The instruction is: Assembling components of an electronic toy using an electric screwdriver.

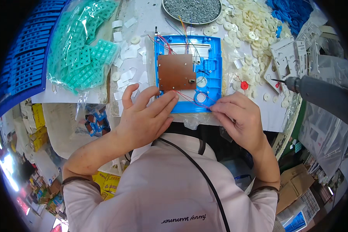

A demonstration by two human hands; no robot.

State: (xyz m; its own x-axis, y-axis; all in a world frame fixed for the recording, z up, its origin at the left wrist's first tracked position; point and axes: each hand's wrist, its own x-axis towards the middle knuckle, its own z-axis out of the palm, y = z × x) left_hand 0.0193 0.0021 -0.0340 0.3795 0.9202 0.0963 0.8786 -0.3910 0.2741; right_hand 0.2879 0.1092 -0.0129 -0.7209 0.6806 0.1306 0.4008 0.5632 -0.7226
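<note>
1. Head view, centre of the frame: the blue case (218, 77) is lying open on the worktop (265, 116), and the brown board (176, 71) is sitting inside it, covering much of its left half.
2. Just below centre: the left hand (143, 120) is resting its fingertips at the board's lower edge; its grip is standing open, fingers apart, pinching nothing.
3. Right of that: the right hand (241, 120) is hovering at the case's lower right corner, its grip apparently pinching the pink wires (185, 96) that are running from the board's lower edge.
4. The step in hand seems to be guiding these wires across the lower case, the left hand steadying the board.
5. The next move is probably calling for a gentle pull, laying the wires inside the rim without shifting the board.
6. Upper centre, screws (193, 11) are filling a dish; at right, a screwdriver (321, 92) is pointing leftward.
</note>
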